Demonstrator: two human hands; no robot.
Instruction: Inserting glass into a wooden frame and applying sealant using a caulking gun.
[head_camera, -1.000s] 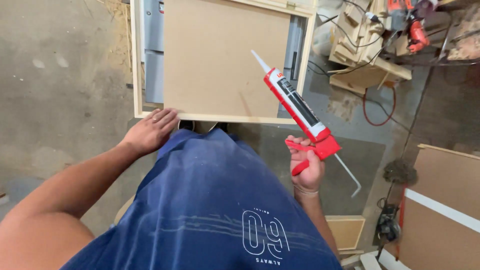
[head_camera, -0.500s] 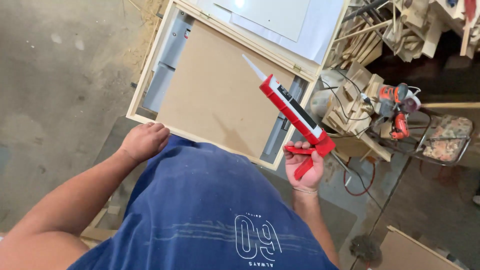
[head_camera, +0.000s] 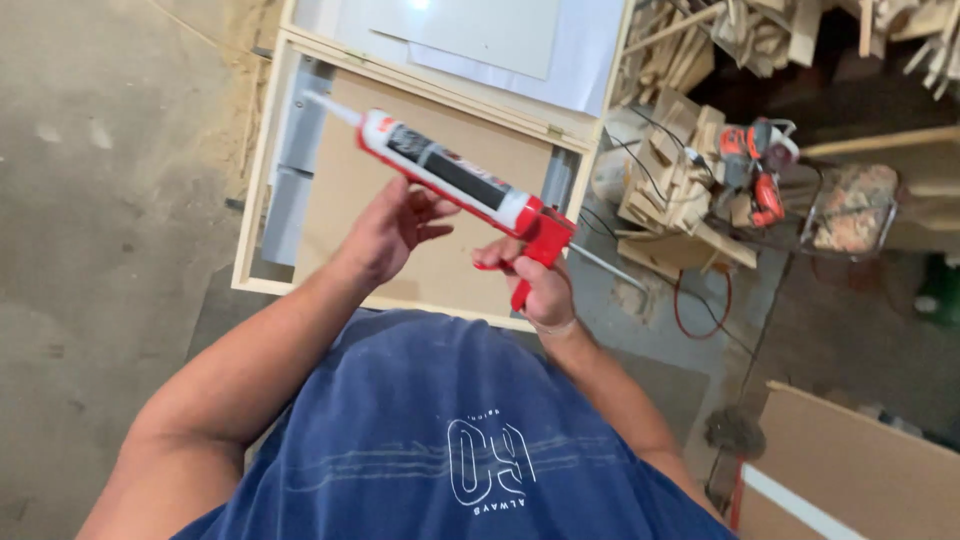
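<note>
My right hand (head_camera: 540, 290) grips the red handle and trigger of a caulking gun (head_camera: 455, 180), which holds a red, white and black sealant tube. The tube's white nozzle points up and left. My left hand (head_camera: 390, 225) is raised under the middle of the tube, fingers spread and touching or nearly touching it. Beneath both hands lies a shallow wooden frame with a brown panel (head_camera: 400, 200) inside it, flat on the floor. Grey strips (head_camera: 295, 175) lie along the frame's left inner side.
White sheets (head_camera: 480, 35) lie at the frame's far end. A heap of wood offcuts (head_camera: 680, 190) and an orange and black power tool (head_camera: 755, 165) with cables sit to the right. A brown board (head_camera: 860, 470) lies at lower right. Bare concrete floor (head_camera: 110, 200) spreads to the left.
My left hand has left the frame's near edge and risen to the tube. The caulking gun has swung left and lower, over the panel. The view has shifted.
</note>
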